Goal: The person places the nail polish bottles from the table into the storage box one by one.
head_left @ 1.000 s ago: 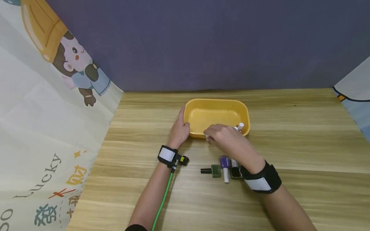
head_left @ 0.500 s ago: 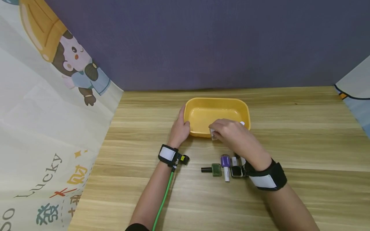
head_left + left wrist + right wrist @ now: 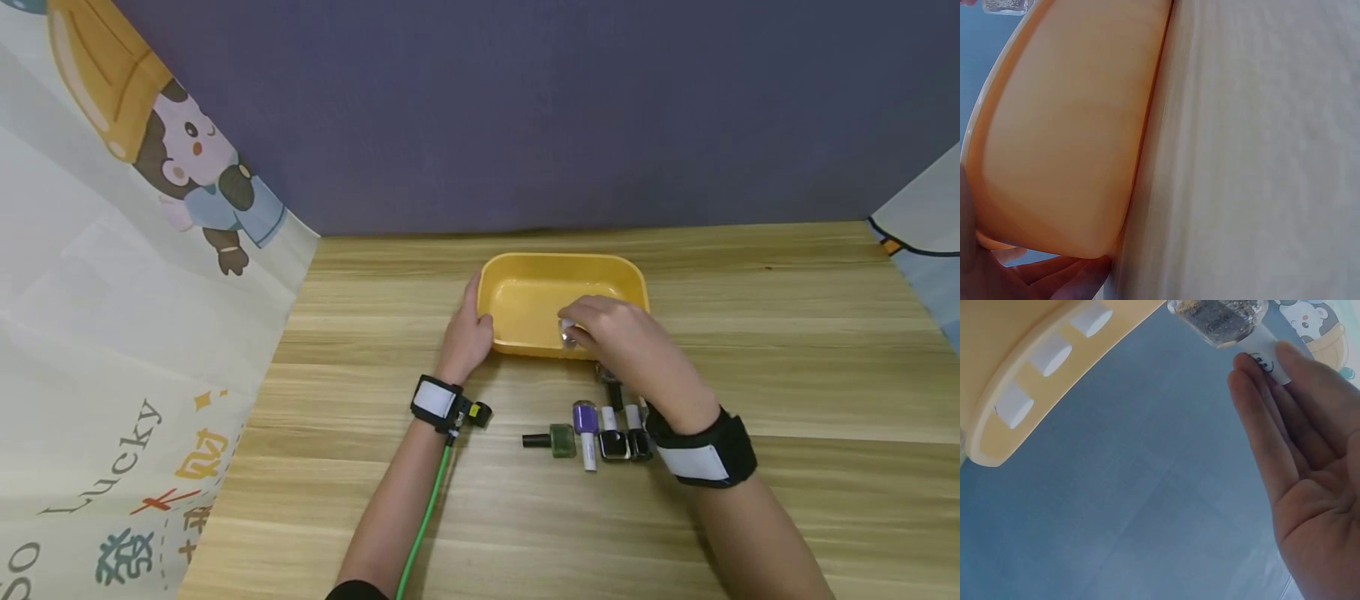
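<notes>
My left hand [image 3: 463,342] grips the left end of a yellow plastic tub [image 3: 517,312], and the left wrist view shows its fingers against the outer wall. Over the tub's front rim, my right hand [image 3: 630,337] pinches a nail polish bottle [image 3: 1219,319] by its white cap [image 3: 1266,355]. The bottle is clear with silvery glitter, and its glass points away from the fingertips. Inside the tub, by the wall, the right wrist view shows white caps [image 3: 1051,355] of other bottles; in the head view my right hand hides them.
In front of the tub lie several nail polish bottles: a green one [image 3: 561,441], a purple one [image 3: 585,419], black ones [image 3: 613,446] and a dark one [image 3: 611,383] partly under my right hand. A green cable [image 3: 425,517] runs along my left forearm. A dark blue partition [image 3: 570,117] stands behind.
My right hand has moved to the right along the tub's front rim with the glitter bottle, uncovering more bottles on the table. My left hand stays on the tub.
</notes>
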{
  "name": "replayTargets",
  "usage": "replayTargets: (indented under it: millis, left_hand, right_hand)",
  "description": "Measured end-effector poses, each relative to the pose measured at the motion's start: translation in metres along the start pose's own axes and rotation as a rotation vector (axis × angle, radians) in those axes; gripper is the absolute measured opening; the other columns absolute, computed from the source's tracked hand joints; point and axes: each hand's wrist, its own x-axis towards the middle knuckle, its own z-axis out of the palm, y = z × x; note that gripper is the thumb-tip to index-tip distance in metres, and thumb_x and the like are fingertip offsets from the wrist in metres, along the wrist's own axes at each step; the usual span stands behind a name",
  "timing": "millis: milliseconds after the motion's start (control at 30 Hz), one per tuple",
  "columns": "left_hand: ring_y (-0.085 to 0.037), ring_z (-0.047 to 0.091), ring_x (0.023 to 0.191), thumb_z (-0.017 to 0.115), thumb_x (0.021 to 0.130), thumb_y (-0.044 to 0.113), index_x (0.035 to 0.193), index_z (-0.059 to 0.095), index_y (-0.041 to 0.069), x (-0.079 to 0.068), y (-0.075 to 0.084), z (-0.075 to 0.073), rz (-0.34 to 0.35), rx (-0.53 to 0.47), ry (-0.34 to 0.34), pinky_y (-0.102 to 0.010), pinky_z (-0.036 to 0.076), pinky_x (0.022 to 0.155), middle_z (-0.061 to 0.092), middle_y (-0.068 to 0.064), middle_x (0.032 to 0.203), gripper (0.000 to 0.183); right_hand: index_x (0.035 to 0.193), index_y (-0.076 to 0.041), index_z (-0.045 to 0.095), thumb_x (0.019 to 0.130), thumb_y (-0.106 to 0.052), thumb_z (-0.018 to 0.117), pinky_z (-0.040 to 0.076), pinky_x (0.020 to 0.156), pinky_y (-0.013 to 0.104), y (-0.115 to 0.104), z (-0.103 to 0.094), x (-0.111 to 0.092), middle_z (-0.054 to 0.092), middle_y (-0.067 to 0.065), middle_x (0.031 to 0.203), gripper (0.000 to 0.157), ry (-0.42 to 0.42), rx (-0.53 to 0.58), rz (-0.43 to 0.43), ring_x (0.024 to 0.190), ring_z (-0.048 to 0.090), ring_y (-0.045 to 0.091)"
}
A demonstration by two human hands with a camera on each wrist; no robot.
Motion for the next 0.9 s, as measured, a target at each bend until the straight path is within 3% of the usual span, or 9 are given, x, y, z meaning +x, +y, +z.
replayTargets:
  millis: [400,900]
  left_hand:
    - [-0.023,0.05,0.063,0.036,0.088,0.02,0.142,0.002,0.049,0.0,0.0,-0.001,-0.011,-0.038,-0.019,-0.037,0.041,0.057,0.043,-0.009,0.14,0.07]
    - [-0.023,0.049,0.06,0.036,0.089,0.02,0.14,0.001,0.052,-0.001,-0.001,0.0,-0.024,-0.058,-0.022,-0.038,0.041,0.055,0.042,-0.009,0.14,0.07]
  right_hand:
    - [0.088,-0.008,0.063,0.081,-0.011,0.064,0.049,0.071,0.029,0.007,-0.001,-0.001,0.062,0.0,0.083,0.008,-0.021,-0.014,0.071,0.079,0.058,0.014]
    - [0.087,-0.008,0.063,0.081,-0.011,0.064,0.048,0.068,0.028,0.016,0.004,-0.003,0.061,-0.001,0.081,0.006,-0.051,0.007,0.106,0.075,0.057,0.012]
